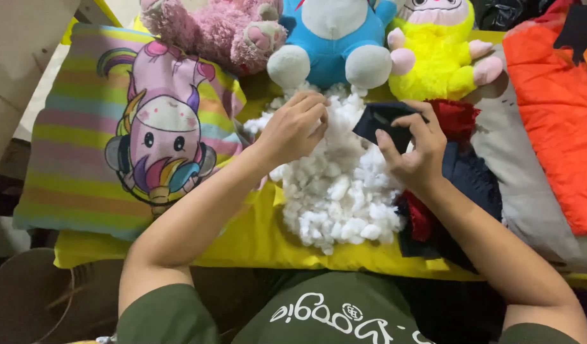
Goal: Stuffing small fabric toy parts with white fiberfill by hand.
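Note:
A heap of white stuffing clumps (pixel 341 191) lies on a yellow cloth (pixel 255 239) in front of me. My left hand (pixel 295 125) rests on the top of the heap, fingers pinched into a tuft of the stuffing. My right hand (pixel 413 153) grips the edge of a dark navy fabric piece (pixel 382 121) at the heap's right side. More navy and red fabric (pixel 452 185) lies under and beside my right wrist.
A striped pillow with a cartoon unicorn (pixel 134 134) lies to the left. A pink plush (pixel 211 28), a blue and white plush (pixel 335 38) and a yellow plush (pixel 437 54) sit at the back. Orange fabric (pixel 558 121) and a grey cushion (pixel 529 191) fill the right.

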